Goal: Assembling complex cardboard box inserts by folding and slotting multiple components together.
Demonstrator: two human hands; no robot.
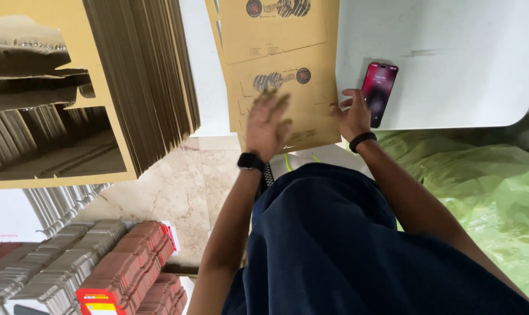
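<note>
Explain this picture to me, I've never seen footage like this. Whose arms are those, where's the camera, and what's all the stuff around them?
There is no machine here. The one picture comes from a camera worn on a person's head, looking down, so the arms are that person's own. The left hand, with a dark watch on its wrist, lies blurred over a flat brown cardboard sheet printed with dark round marks. The right hand, with a black wristband, touches the sheet's right edge, next to a phone with a red lit screen lying on a white table. Neither hand grips anything. At left stand stacks of flat cardboard, and red and grey packs lie on the marble floor. Green plastic sheeting is on the right.
</note>
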